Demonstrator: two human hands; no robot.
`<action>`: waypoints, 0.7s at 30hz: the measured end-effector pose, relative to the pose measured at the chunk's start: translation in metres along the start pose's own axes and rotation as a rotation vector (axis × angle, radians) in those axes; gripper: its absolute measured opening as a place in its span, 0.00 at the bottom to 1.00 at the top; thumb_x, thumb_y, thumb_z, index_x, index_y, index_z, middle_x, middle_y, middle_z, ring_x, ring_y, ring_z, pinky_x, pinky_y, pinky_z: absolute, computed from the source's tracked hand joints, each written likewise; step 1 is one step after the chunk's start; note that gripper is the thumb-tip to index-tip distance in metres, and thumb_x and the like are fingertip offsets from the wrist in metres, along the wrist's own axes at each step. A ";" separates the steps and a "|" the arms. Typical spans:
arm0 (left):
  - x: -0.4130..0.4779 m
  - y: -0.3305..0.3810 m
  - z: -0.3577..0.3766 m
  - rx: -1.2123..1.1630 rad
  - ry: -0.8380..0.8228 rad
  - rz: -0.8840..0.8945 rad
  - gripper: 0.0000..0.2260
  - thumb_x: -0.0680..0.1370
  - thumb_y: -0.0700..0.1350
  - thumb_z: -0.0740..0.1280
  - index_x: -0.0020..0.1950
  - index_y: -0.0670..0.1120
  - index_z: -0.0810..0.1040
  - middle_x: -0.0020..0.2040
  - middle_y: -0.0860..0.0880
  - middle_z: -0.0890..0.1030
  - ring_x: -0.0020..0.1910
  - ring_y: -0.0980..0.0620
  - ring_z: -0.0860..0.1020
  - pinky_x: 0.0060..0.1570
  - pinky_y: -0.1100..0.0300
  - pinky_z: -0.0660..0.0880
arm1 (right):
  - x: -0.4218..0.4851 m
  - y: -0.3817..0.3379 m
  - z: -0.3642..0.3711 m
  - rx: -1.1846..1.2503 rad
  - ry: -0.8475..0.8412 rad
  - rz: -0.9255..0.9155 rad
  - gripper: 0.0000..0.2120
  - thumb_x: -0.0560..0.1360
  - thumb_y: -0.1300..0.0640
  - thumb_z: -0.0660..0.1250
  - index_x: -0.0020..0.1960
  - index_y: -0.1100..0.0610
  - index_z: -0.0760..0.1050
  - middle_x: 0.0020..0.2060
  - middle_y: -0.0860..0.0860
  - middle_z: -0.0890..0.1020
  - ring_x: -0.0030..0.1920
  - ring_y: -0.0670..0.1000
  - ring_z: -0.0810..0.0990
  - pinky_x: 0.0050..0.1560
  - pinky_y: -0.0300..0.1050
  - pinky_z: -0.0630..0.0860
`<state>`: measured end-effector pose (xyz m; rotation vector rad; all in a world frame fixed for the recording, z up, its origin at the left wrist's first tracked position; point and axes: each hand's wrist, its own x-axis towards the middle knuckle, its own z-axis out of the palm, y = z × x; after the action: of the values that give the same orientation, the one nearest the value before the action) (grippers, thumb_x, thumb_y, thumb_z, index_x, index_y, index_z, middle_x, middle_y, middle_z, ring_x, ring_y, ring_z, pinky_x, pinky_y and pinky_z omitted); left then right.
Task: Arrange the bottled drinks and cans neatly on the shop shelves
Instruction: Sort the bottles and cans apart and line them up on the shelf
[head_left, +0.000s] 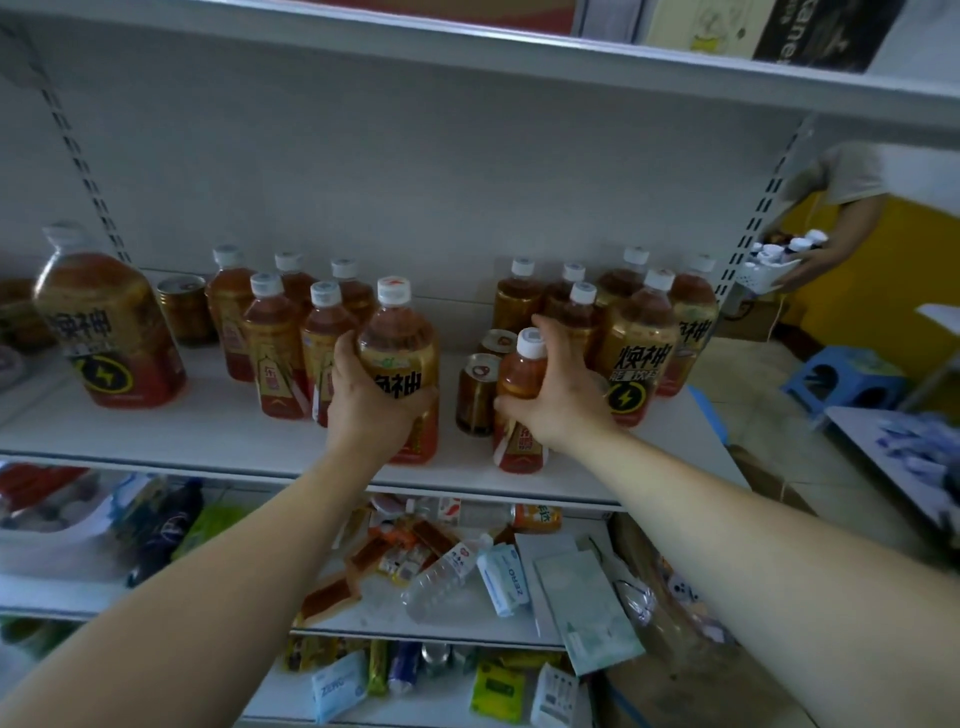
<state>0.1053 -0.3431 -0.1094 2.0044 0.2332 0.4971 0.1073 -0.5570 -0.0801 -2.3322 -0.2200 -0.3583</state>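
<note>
White shelving (218, 431) held two loose clusters of amber drinks (272, 343) in the head view, where the left hand (370, 402) gripped a wide bottle (402, 358) at the front edge and the right hand (563, 397) clasped a slim bottle (521, 387) beside two cans (477, 395). Each likely needed sliding upright into its matching row, labels forward, clear of the cans.

Dim, flat light is falling on the bottles (397, 358), dulling their colours. The lower shelf (374, 605) is sitting in shadow. The wide lens is bowing the top shelf (467, 52), and the edges are blurring.
</note>
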 end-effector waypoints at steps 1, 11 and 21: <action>-0.002 -0.002 -0.003 -0.006 -0.006 0.004 0.47 0.61 0.55 0.77 0.72 0.60 0.51 0.68 0.49 0.68 0.64 0.45 0.70 0.61 0.46 0.70 | 0.000 -0.003 0.003 0.004 -0.011 -0.008 0.47 0.67 0.50 0.77 0.74 0.42 0.50 0.70 0.49 0.64 0.64 0.50 0.68 0.57 0.44 0.65; -0.014 -0.019 -0.048 -0.080 0.035 -0.019 0.48 0.56 0.59 0.74 0.71 0.61 0.53 0.62 0.55 0.71 0.58 0.54 0.71 0.53 0.55 0.69 | 0.026 -0.045 0.048 0.070 -0.151 -0.122 0.43 0.65 0.47 0.77 0.71 0.43 0.55 0.63 0.48 0.74 0.56 0.49 0.75 0.56 0.47 0.73; 0.000 -0.029 -0.051 -0.113 0.004 -0.056 0.52 0.54 0.60 0.75 0.71 0.62 0.49 0.67 0.51 0.66 0.65 0.49 0.69 0.61 0.43 0.72 | 0.109 -0.050 0.069 -0.037 -0.237 -0.114 0.42 0.68 0.53 0.74 0.74 0.50 0.53 0.61 0.55 0.74 0.57 0.56 0.76 0.51 0.49 0.74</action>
<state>0.0838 -0.2886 -0.1144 1.8818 0.2575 0.4682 0.2108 -0.4672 -0.0593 -2.4027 -0.4669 -0.1409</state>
